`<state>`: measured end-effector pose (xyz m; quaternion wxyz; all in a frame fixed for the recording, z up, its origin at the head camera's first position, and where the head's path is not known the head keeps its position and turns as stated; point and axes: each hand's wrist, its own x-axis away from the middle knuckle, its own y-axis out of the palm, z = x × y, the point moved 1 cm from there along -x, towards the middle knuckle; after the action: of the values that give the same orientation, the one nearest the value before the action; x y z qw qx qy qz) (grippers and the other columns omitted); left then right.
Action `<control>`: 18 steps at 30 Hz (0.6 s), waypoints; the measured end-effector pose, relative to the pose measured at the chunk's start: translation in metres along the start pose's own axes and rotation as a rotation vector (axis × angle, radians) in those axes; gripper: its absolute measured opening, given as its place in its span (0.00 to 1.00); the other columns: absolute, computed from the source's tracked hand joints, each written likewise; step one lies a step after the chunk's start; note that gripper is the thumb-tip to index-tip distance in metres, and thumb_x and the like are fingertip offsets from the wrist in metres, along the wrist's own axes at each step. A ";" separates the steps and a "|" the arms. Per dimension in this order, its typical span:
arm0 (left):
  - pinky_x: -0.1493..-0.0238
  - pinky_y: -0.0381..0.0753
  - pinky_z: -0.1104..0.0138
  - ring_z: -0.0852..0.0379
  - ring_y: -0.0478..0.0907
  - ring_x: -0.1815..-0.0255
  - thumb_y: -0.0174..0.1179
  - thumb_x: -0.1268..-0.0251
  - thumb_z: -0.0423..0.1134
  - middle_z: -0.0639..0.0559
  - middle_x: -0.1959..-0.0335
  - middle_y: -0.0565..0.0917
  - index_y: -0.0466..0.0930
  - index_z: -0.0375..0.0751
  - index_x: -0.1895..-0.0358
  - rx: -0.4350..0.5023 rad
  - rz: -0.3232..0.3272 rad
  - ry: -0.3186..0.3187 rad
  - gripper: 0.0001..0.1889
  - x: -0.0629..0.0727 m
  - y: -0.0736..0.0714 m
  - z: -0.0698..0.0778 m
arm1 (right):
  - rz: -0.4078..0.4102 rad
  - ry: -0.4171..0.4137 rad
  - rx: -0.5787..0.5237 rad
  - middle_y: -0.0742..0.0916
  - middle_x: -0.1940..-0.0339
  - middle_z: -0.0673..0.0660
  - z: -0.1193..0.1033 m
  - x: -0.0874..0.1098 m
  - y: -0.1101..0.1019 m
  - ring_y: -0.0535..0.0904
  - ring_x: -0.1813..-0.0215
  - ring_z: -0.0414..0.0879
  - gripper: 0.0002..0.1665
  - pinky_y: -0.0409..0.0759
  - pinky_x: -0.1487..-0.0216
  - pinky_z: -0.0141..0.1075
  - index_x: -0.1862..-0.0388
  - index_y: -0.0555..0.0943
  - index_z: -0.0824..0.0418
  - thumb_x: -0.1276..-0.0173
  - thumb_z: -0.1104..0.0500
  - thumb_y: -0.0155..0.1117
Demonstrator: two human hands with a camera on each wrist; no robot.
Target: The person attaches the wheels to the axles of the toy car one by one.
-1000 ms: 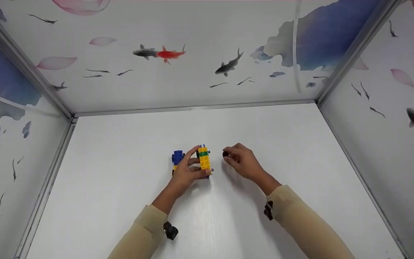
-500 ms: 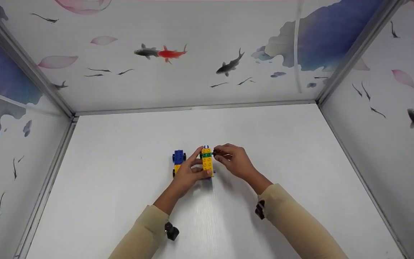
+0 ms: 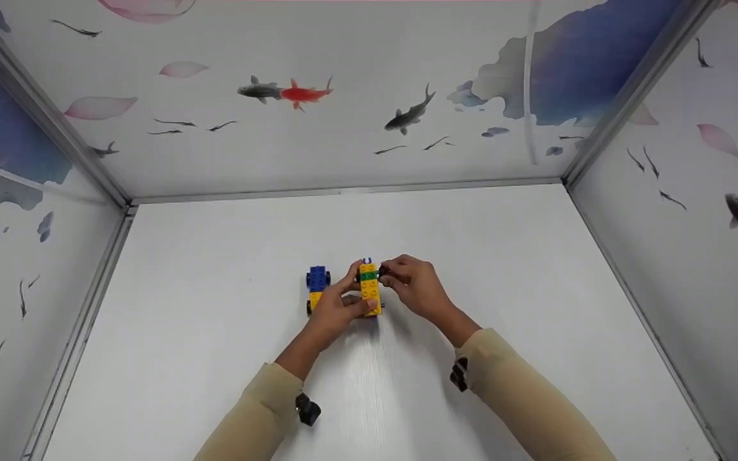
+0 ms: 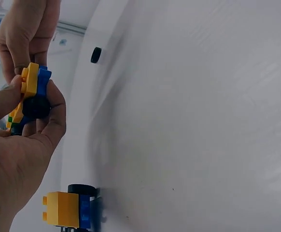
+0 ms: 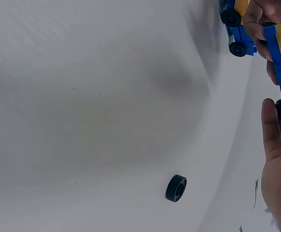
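Note:
My left hand grips a toy building-block car, yellow studded blocks and one green block on a blue base, raised above the table. Black wheels show on its left side, and a bare axle end pokes out at its near right. With thumb and fingers my right hand pinches a small black wheel against the car's far right side. The fingers partly hide that wheel. Left of the held car stands a second toy car, blue and yellow with black wheels.
One loose black wheel lies on the white table, seen in both wrist views. White panels printed with fish and petals enclose the table at the back and on both sides.
My right hand has moved left, bringing the black wheel from apart to the held car's side. The held car shifted slightly right, then stayed nearly still over the last half second.

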<state>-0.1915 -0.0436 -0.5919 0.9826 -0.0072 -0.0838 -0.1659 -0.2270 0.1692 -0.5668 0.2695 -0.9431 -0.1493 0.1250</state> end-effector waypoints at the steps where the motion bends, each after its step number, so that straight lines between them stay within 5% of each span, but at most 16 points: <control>1: 0.37 0.91 0.61 0.50 0.88 0.39 0.68 0.20 0.35 0.36 0.29 0.77 0.52 0.62 0.08 -0.003 -0.003 -0.005 0.46 0.000 0.000 0.000 | 0.000 -0.004 0.009 0.89 0.46 0.63 0.000 0.000 0.001 0.91 0.45 0.53 0.19 0.92 0.39 0.41 0.35 0.87 0.70 0.21 0.67 0.69; 11: 0.37 0.91 0.60 0.52 0.88 0.42 0.67 0.19 0.36 0.38 0.32 0.77 0.53 0.62 0.08 -0.021 -0.009 -0.026 0.45 0.002 0.001 0.002 | -0.017 -0.067 0.160 0.90 0.46 0.61 -0.005 -0.001 0.000 0.90 0.46 0.53 0.19 0.93 0.44 0.46 0.34 0.88 0.67 0.20 0.67 0.70; 18: 0.36 0.91 0.62 0.52 0.89 0.41 0.68 0.20 0.36 0.40 0.29 0.76 0.53 0.70 0.09 -0.017 0.009 -0.028 0.46 0.002 0.000 0.002 | -0.042 -0.036 0.139 0.90 0.44 0.59 -0.006 -0.005 -0.003 0.91 0.45 0.50 0.21 0.93 0.40 0.44 0.32 0.88 0.64 0.21 0.65 0.71</control>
<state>-0.1902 -0.0438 -0.5899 0.9819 -0.0180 -0.0963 -0.1623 -0.2307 0.1675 -0.5596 0.3342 -0.9164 -0.1650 0.1461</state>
